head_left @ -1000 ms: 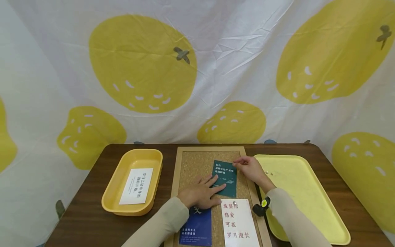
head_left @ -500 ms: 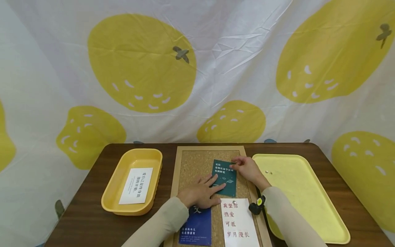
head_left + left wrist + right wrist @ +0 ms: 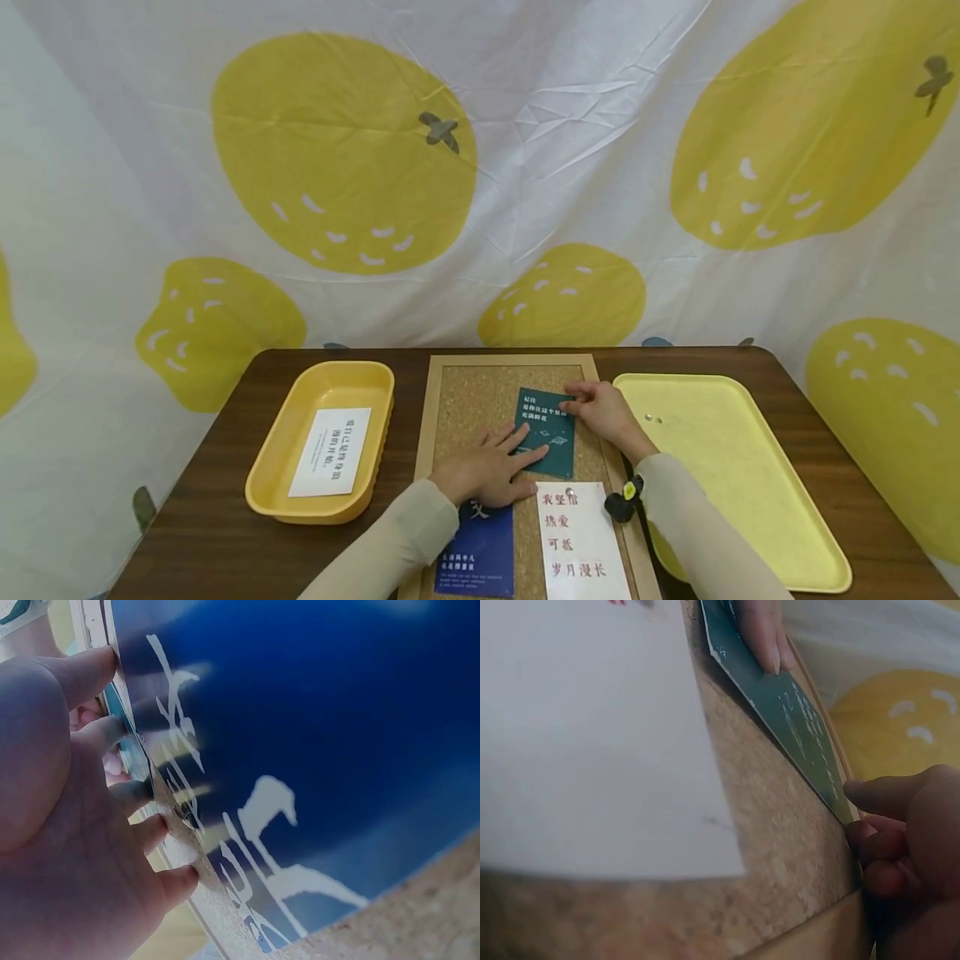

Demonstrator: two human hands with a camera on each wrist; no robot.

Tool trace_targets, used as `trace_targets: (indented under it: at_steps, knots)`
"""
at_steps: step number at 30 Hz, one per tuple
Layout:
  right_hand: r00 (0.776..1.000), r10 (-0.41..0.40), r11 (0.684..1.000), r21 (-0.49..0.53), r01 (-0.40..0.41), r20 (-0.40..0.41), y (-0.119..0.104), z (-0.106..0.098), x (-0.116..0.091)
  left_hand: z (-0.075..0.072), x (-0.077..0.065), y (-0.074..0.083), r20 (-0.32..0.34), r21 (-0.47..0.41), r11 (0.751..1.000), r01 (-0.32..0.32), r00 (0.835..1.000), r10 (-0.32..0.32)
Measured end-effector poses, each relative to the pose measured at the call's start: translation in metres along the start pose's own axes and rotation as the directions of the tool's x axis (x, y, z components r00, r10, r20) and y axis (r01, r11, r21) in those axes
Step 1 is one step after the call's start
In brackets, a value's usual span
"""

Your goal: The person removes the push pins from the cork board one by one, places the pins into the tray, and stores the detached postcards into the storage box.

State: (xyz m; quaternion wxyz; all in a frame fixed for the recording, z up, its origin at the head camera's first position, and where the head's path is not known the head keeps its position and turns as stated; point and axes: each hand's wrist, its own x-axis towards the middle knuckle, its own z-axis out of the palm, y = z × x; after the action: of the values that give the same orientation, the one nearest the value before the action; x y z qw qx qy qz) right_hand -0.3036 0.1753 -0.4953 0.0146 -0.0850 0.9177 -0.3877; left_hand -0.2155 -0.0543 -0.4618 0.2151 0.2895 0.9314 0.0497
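A dark green card (image 3: 555, 432) printed with white characters lies on the upper right of a framed cork board (image 3: 472, 400). My left hand (image 3: 487, 475) rests on it with spread fingers, which press its left side. With thumb and forefinger my right hand (image 3: 603, 412) pinches the card's top right corner, also visible in the right wrist view as the green card (image 3: 795, 727). Whether a pin sits between those fingers is hidden. Below are a blue card (image 3: 480, 558), partly covered by my left hand, and a white card (image 3: 577, 537) with red characters and a pin (image 3: 570, 492) near its top.
An orange tray (image 3: 262, 483) on the left holds a white printed card (image 3: 330, 454). To the right lies a flat yellow tray (image 3: 738, 492) with small metal pins (image 3: 652, 419). Everything stands on a brown table (image 3: 202, 525) before a fruit-patterned cloth (image 3: 540, 308).
My right hand has shifted slightly left and inward over the green card's top right corner, then stayed there. My left hand has kept its place.
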Motion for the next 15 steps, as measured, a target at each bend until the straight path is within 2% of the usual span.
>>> trace_targets:
  at_steps: [15]
  knots:
    - [1.0,0.025,1.0,0.002,-0.025,-0.019,0.0024,0.0011,-0.0004,0.0012,0.0024,-0.0014,0.013,-0.011,1.0,0.003,1.0,-0.003]
